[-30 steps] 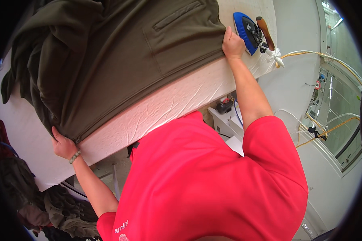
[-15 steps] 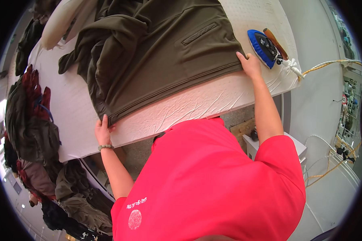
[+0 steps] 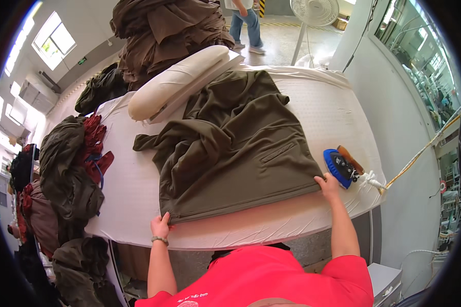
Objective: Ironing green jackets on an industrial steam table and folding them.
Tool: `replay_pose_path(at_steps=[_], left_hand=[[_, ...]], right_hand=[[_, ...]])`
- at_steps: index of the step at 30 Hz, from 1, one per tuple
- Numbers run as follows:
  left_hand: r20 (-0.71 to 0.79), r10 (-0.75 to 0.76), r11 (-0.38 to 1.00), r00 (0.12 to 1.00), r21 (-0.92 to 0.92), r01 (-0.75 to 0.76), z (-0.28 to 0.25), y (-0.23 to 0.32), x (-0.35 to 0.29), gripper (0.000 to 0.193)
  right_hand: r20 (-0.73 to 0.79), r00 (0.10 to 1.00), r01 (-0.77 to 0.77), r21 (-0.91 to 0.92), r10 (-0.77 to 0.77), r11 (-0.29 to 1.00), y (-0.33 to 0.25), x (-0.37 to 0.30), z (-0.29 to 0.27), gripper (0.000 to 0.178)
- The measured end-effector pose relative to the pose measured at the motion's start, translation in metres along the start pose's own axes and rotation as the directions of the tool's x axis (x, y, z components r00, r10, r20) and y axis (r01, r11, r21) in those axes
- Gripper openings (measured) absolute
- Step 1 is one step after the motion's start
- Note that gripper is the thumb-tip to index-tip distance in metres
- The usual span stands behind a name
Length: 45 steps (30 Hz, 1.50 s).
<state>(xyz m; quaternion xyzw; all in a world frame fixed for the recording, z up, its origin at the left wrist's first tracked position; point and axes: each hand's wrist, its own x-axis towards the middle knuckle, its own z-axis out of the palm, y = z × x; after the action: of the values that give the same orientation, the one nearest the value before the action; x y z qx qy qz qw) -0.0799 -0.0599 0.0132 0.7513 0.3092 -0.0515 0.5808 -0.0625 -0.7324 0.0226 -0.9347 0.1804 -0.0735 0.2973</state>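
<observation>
A dark olive jacket (image 3: 241,174) lies spread on a white padded ironing table (image 3: 133,215), its hem stretched along the near side. My left hand (image 3: 161,225) pinches the hem's left corner, thumb on top. At the other end, my right hand (image 3: 329,185) grips the right hem corner between thumb and fingers. A slanted pocket shows on the jacket's right part, while its upper left is bunched in folds. Just beyond my right hand rests an iron (image 3: 341,166) with a blue sole cover and a brown handle.
A padded white sleeve board (image 3: 182,82) stands across the table's far left. Behind it rises a heap of brown garments (image 3: 164,41). More dark and red clothes (image 3: 69,163) hang at the left edge. A person (image 3: 246,25) and a white fan (image 3: 314,13) are at the back.
The view has tilted up, showing the far side of the table, the garment heap and a person. Both hands still hold the jacket's hem corners.
</observation>
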Motion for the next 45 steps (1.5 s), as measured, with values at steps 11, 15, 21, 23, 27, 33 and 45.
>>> replay_pose_path(at_steps=[11, 15, 21, 23, 27, 33, 45], left_hand=[[-0.020, -0.182, 0.982, 0.983, -0.047, 0.181, 0.005, 0.004, -0.015, 0.034], [-0.026, -0.261, 0.951, 0.965, -0.181, 0.252, 0.009, 0.005, -0.026, 0.027], [-0.027, -0.276, 0.914, 0.961, -0.315, 0.254, 0.014, 0.012, -0.030, 0.027], [0.021, -0.276, 0.890, 0.961, -0.372, 0.264, 0.011, 0.010, -0.028, 0.028], [0.109, -0.248, 0.810, 0.963, -0.522, 0.268, 0.006, 0.003, -0.026, 0.030], [0.212, -0.245, 0.719, 0.946, -0.615, 0.324, 0.002, -0.001, -0.024, 0.033], [0.335, -0.147, 0.631, 0.931, -0.693, 0.349, 0.002, -0.006, -0.025, 0.031]], right_hand=[[-0.191, 0.834, 0.387, -0.468, -0.518, 0.795, -0.018, 0.029, -0.063, 0.040], [-0.273, 0.831, 0.193, -0.676, -0.485, 0.711, 0.006, 0.050, -0.084, 0.052], [0.025, 0.994, 0.104, -0.587, -0.111, 0.803, 0.023, 0.066, -0.098, 0.053], [0.139, 0.990, 0.051, -0.571, 0.035, 0.820, 0.024, 0.080, -0.103, 0.049], [0.152, 0.963, -0.081, -0.622, 0.221, 0.779, 0.025, 0.087, -0.102, 0.042], [0.027, 0.998, -0.032, -0.554, 0.057, 0.832, 0.029, 0.079, -0.095, 0.037], [0.170, 0.958, -0.167, -0.321, 0.230, 0.932, -0.047, 0.027, -0.086, 0.037]])
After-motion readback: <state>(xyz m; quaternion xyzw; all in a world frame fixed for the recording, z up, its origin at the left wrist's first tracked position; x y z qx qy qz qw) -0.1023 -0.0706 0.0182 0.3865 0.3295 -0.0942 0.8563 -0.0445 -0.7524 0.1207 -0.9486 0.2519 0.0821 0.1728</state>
